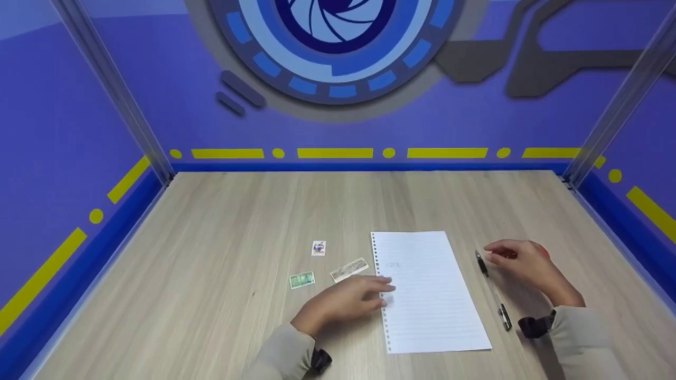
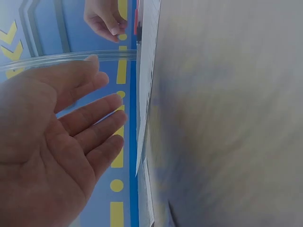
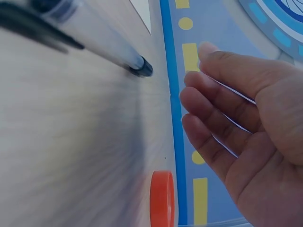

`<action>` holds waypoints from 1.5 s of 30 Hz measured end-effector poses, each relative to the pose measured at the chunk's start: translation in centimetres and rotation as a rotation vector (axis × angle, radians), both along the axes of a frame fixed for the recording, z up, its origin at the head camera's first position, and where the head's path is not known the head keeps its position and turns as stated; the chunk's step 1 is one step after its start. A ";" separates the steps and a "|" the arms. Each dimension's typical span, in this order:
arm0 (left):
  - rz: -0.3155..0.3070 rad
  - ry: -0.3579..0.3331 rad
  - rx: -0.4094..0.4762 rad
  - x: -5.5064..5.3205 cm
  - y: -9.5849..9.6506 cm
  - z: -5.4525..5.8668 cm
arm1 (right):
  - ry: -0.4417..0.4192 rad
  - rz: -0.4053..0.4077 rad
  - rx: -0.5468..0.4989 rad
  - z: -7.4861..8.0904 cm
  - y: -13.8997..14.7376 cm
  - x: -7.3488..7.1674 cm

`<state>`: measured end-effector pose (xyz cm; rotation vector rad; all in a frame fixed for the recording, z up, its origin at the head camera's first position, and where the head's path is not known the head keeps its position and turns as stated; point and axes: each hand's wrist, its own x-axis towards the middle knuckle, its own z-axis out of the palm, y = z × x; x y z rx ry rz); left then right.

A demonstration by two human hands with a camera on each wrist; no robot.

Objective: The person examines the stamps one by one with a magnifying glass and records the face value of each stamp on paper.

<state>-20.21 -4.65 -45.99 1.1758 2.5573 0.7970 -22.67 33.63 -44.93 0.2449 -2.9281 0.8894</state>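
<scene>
My left hand [image 1: 346, 298] hovers by the punched left edge of a lined sheet of paper [image 1: 435, 301], its fingertips overlapping the sheet in the head view. Its fingers are loosely extended and hold nothing, as the left wrist view shows. Over the table to the right of the paper is my right hand [image 1: 525, 266], fingers relaxed and bent, holding nothing. A clear pen [image 1: 492, 290] with black ends lies beside the sheet, its tip near the right fingertips. An orange-red ring [image 3: 162, 198] stands on the table, mostly hidden behind the right hand in the head view.
Left of the paper lie three stamp-like pieces: a green one [image 1: 302, 280], a small white one with a purple figure [image 1: 318, 248], and a longer greyish one [image 1: 349, 269]. Faint marks show on the sheet's upper left. Blue printed panels [image 1: 338, 132] enclose the wooden table [image 1: 211, 237].
</scene>
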 end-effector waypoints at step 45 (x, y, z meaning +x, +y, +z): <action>-0.004 -0.040 -0.056 0.2 0.3 -1.8 | 0.007 0.293 0.127 -0.8 0.3 -1.9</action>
